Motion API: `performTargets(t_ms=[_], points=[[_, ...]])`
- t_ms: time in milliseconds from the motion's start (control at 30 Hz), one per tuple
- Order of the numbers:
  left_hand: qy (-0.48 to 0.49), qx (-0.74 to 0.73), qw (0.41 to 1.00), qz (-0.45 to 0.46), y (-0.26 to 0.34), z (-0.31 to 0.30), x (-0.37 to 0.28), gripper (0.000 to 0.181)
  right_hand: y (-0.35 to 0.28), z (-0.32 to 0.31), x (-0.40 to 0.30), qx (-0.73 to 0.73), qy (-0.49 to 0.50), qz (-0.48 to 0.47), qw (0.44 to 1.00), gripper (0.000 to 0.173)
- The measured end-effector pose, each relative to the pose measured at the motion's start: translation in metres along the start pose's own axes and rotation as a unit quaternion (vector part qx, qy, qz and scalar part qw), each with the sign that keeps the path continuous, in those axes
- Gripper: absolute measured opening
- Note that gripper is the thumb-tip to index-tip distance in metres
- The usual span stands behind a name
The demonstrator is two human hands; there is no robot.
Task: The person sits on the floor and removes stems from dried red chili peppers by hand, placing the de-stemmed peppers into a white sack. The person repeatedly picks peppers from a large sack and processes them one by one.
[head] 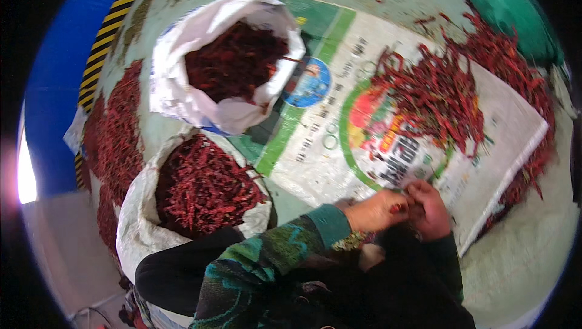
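My left hand (375, 212), in a green patterned sleeve, is closed around a dried red chilli pepper (397, 208) whose tip shows between the fingers. Against it, my right hand (429, 211) has its thumb and fingers curled in, and the two sets of fingertips meet. What the right fingers hold is hidden. Both hands are above the near edge of a flattened white and green woven sack (313, 179). Farther off on that sack lies a loose heap of dried red chillies (436, 95) with stems.
A white sack (170, 81) of dark dried chillies stands open at upper left. Nearer my knee is another open sack (136, 220) of red chillies. More chillies (527, 70) are piled along the right, beside a green bag (504, 6). Chillies (120, 138) also cover the floor at left.
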State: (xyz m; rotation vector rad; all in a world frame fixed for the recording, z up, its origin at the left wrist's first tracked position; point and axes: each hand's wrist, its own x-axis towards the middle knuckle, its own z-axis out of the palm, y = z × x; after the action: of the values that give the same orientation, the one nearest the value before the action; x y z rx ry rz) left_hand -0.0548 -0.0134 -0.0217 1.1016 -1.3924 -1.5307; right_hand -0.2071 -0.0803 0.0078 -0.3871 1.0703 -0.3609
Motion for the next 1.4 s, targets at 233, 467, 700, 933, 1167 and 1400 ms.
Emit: performTargets(t_ms=[233,467,700,933,1167,1400], points=[[0.200,-0.066,0.961,-0.177,0.033,-0.082,-0.017,0.020,0.009,-0.036,-0.010,-0.014,-0.013,0.000,1.000,0.013],[0.515,0.134,0.839,-0.115,0.076,-0.230,-0.050,0.015,0.039,-0.101,-0.037,-0.356,0.076,-0.041,0.930,0.017],[0.181,0.470,0.831,-0.235,0.072,-0.226,-0.197,0.023,0.039,-0.104,-0.034,-0.637,0.020,-0.183,0.749,0.014],[0.207,0.475,0.700,-0.492,0.063,-0.274,-0.360,0.046,-0.011,-0.027,0.071,-0.611,0.164,-0.494,0.597,0.016],[-0.019,0.706,0.574,-0.413,0.094,-0.207,-0.243,0.066,-0.020,0.000,0.123,-0.742,0.145,-0.436,0.489,0.026],[0.180,0.327,0.804,-0.462,-0.013,-0.166,-0.187,0.033,-0.006,-0.002,0.078,-0.648,0.118,-0.513,0.551,0.019]])
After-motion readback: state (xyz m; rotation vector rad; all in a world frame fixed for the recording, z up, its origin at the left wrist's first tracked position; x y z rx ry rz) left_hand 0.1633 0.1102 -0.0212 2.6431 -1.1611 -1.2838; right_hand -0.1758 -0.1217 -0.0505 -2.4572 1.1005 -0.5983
